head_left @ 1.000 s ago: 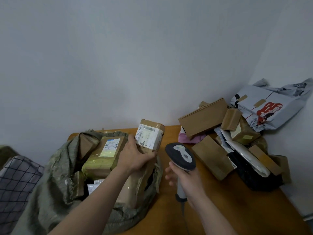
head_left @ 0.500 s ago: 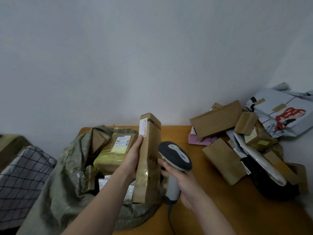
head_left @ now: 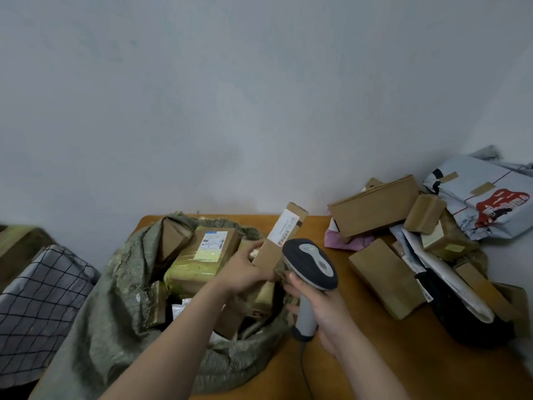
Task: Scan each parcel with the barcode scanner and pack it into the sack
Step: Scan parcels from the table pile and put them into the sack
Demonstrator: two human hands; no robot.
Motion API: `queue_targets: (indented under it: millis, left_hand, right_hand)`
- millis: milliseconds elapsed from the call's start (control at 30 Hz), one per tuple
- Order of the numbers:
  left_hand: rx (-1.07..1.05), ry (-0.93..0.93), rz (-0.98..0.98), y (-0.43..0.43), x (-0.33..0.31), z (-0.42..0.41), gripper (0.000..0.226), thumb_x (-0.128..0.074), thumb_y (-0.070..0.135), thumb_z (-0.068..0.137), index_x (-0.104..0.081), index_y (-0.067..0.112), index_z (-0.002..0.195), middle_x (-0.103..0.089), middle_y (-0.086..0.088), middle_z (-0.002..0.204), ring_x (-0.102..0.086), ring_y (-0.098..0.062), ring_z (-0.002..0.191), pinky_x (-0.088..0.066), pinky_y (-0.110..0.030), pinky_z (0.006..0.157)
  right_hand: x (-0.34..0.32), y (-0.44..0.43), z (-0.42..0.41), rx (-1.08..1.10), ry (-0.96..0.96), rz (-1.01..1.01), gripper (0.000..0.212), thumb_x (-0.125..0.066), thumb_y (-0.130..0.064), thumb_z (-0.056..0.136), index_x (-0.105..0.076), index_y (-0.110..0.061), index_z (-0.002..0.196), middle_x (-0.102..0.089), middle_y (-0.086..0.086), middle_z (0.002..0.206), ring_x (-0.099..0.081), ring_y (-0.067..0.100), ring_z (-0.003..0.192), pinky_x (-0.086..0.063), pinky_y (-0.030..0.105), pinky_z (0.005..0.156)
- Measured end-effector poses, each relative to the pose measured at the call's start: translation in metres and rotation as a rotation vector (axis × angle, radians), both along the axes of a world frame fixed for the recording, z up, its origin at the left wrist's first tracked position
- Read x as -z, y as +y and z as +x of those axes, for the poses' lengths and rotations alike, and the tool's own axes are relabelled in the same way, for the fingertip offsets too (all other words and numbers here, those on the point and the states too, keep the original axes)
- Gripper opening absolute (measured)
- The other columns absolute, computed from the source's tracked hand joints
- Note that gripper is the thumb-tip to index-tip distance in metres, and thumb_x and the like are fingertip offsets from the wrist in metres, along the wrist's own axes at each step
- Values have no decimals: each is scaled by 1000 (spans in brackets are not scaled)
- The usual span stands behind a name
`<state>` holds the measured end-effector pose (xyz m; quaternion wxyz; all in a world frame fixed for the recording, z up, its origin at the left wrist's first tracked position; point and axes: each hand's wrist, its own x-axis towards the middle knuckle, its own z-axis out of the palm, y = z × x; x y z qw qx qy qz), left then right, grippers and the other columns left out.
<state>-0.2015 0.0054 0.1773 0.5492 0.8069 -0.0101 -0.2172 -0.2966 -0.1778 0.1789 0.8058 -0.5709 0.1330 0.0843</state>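
Observation:
My left hand (head_left: 245,271) grips the lower end of a long brown cardboard parcel (head_left: 284,232) with a white label, tilted up to the right over the mouth of the grey-green woven sack (head_left: 115,290). My right hand (head_left: 323,314) holds the grey handle of the barcode scanner (head_left: 311,262), whose dark head sits right beside the parcel's label. The sack holds several parcels, among them a yellow-taped box with a label (head_left: 202,255).
A heap of brown boxes (head_left: 375,209) and plastic mailer bags (head_left: 484,197) lies at the right on the wooden table (head_left: 403,365). A checked cloth (head_left: 37,301) lies at the left. The scanner's cable hangs down near the table's front edge.
The parcel has gone from upright to leaning right, with its label turned toward the scanner. The scanner head has moved closer to it. My view has shifted slightly left.

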Motion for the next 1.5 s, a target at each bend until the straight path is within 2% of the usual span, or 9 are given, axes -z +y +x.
queue_targets:
  millis: [167, 333, 733, 867, 933, 1033, 1200, 1367, 1500]
  left_hand:
    - [99, -591, 887, 5, -20, 24, 113, -88, 46, 54, -34, 37, 152, -51, 6, 137, -54, -25, 124, -45, -44, 103]
    - [117, -814, 1078, 4, -27, 34, 106, -83, 41, 64, -29, 32, 155, -50, 4, 139, -49, -26, 125, -35, -44, 106]
    - [190, -938, 1139, 2, -9, 39, 99, -83, 19, 65, -35, 20, 151, -48, -1, 140, -41, -29, 138, -13, -54, 127]
    - [189, -812, 1075, -4, -7, 36, 108, -85, 58, 57, -32, 22, 144, -44, -2, 129, -47, -27, 122, -39, -45, 107]
    - [184, -753, 971, -9, -5, 32, 120, -82, 74, 47, -33, 22, 143, -45, -4, 125, -46, -27, 116, -46, -45, 100]
    - [171, -673, 813, -22, 0, 21, 120, -66, 84, 43, -31, 24, 141, -46, -2, 124, -45, -24, 115, -44, -43, 103]
    - [155, -473, 492, -46, -3, 0, 108, -80, 74, 49, -30, 27, 133, -55, 5, 115, -58, -19, 106, -52, -37, 91]
    - [138, -369, 301, -40, -7, 13, 75, -91, 41, 74, -45, 29, 132, -67, 15, 118, -65, -1, 100, -48, -8, 69]
    - [136, -385, 336, -37, -11, 23, 77, -92, 46, 71, -54, 28, 135, -70, 13, 120, -65, -1, 97, -51, -17, 73]
  right_hand:
    - [-5, -4, 0, -6, -92, -286, 20, -75, -27, 92, -74, -6, 90, -76, 8, 77, -70, 22, 67, -57, 25, 62]
    - [0, -6, -4, -6, -120, -380, 26, -75, -24, 93, -61, -29, 72, -59, -18, 53, -54, -3, 52, -43, 12, 52]
    - [-3, -28, -11, 81, -87, -438, 25, -76, -26, 92, -62, -25, 71, -56, -9, 50, -51, 4, 48, -43, 23, 53]
    - [-4, -32, -12, 133, -35, -348, 26, -76, -24, 92, -67, -8, 74, -64, 7, 62, -59, 18, 56, -48, 30, 54]
    - [-8, -30, -12, 142, -24, -189, 9, -77, -20, 91, -74, -16, 99, -76, 1, 89, -71, 17, 80, -59, 28, 63]
    - [-10, -25, -11, 142, -70, -36, 34, -76, -12, 90, -64, -36, 111, -68, -15, 110, -65, 9, 104, -64, 36, 79]
    - [-16, -23, -10, 173, -108, 17, 38, -75, -8, 90, -60, -37, 109, -67, -10, 114, -67, 12, 104, -63, 32, 77]
    - [-13, -35, -8, 186, -107, -23, 35, -77, -10, 88, -69, -29, 116, -75, -3, 115, -71, 16, 108, -63, 35, 80]
    - [-13, -29, -6, 154, -129, -173, 27, -83, -19, 85, -74, -38, 103, -78, -13, 107, -71, 13, 110, -58, 41, 94]
